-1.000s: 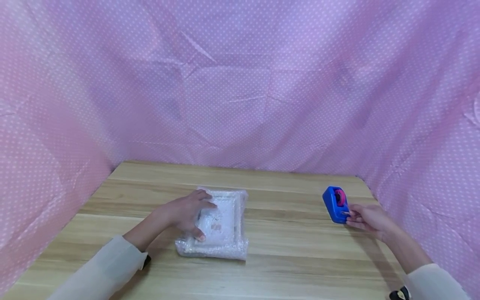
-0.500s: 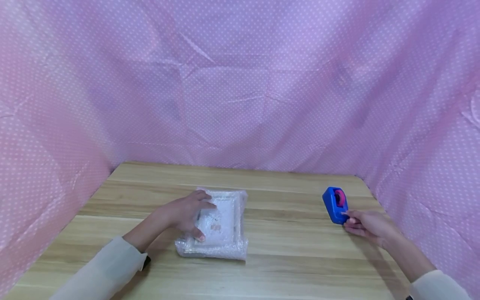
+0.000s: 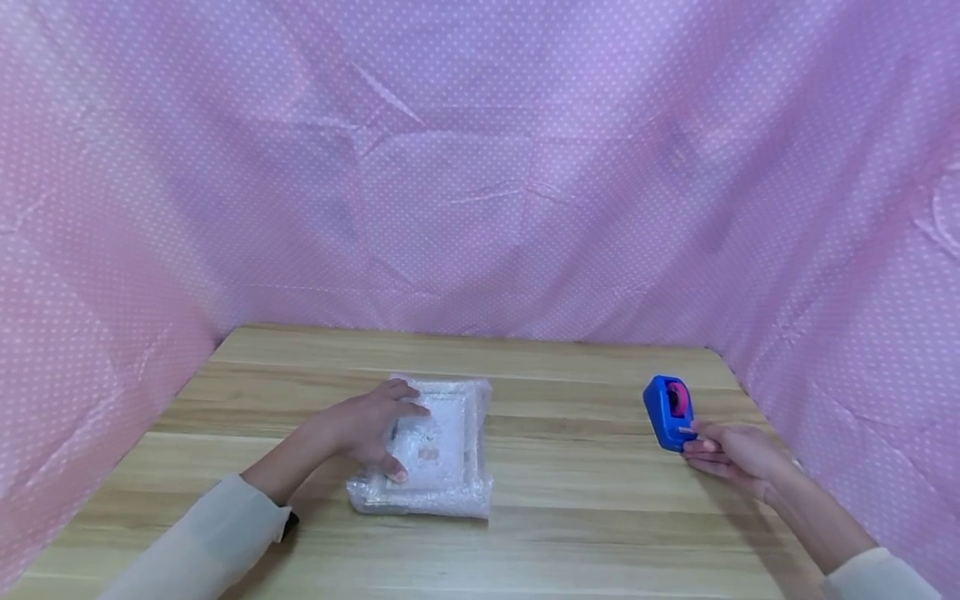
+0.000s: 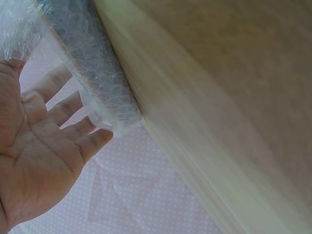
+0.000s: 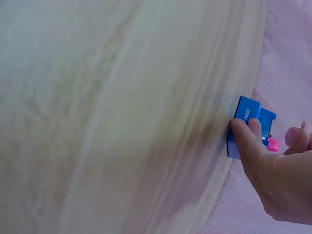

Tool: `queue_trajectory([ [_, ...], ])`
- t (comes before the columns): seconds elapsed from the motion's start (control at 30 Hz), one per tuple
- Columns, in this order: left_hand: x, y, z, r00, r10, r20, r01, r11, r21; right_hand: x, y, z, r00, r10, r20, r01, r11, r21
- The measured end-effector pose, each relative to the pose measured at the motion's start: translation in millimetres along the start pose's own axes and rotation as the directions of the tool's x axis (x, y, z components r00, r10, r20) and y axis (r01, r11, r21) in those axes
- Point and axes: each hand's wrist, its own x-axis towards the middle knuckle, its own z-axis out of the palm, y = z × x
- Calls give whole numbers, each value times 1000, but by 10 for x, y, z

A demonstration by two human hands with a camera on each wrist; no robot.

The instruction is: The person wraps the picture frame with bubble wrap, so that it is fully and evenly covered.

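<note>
A flat, framed item in bubble wrap (image 3: 450, 492) lies on the table at centre-left. My left hand (image 3: 378, 425) rests on its left part, fingers spread; in the left wrist view, that hand's fingers (image 4: 73, 109) touch the edge of the wrap (image 4: 105, 73). A blue tape dispenser (image 3: 660, 417) with a pink roll (image 3: 678, 398) stands at the right. My right hand (image 3: 738, 458) is at its cutter end, thumb and forefinger together at a small pale strip (image 3: 686, 431). In the right wrist view, two fingers (image 5: 243, 134) press against the dispenser (image 5: 248, 108).
The wooden table (image 3: 555, 500) is bounded at the back and sides by pink, white-dotted cloth (image 3: 465, 208). Between the wrapped item and the dispenser lies a wide stretch of bare tabletop.
My right hand has shifted slightly towards the near end of the dispenser, its lower fingers now against that end. The left hand keeps its place on the wrapped item.
</note>
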Motion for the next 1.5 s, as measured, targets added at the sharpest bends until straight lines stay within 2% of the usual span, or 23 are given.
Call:
queue_trajectory([
  [0.13, -11, 1, 13, 1000, -20, 2, 21, 1000, -3, 65, 9, -16, 996, -69, -55, 67, 997, -31],
  [0.23, -12, 24, 20, 1000, -26, 10, 26, 1000, -13, 86, 27, -48, 991, -80, -107, 72, 995, -74],
  [0.33, -4, 57, 18, 1000, -17, 14, 17, 1000, -25, 63, 47, -76, 992, -59, -112, 47, 993, -106],
  [0.43, 2, 73, 3, 1000, -12, 9, 12, 1000, -27, 46, 41, -64, 993, -68, -97, 56, 992, -117],
  [0.57, -4, 51, 0, 1000, -26, 9, 26, 999, -18, 44, 11, 3, 993, -82, -87, 76, 995, -65],
  [0.93, -17, 38, 15, 1000, -15, 0, 15, 1000, -5, -43, 14, 215, 989, -10, -144, 23, 996, 84],
  [1.03, -19, 38, 11, 1000, -14, -5, 14, 1000, -6, -40, 11, 263, 985, -8, -174, 25, 995, 95],
  [1.2, -18, 36, 7, 1000, -25, -2, 25, 1000, -13, -23, 1, 293, 969, -13, -245, 0, 999, -53],
  [1.27, -15, 33, 9, 1000, -27, 2, 27, 1000, -11, -19, 1, 283, 969, -11, -248, -11, 996, -86],
  [1.5, -12, 33, 8, 1000, -18, -4, 18, 1000, -9, 0, 35, 215, 985, -38, -167, 32, 999, -37],
])
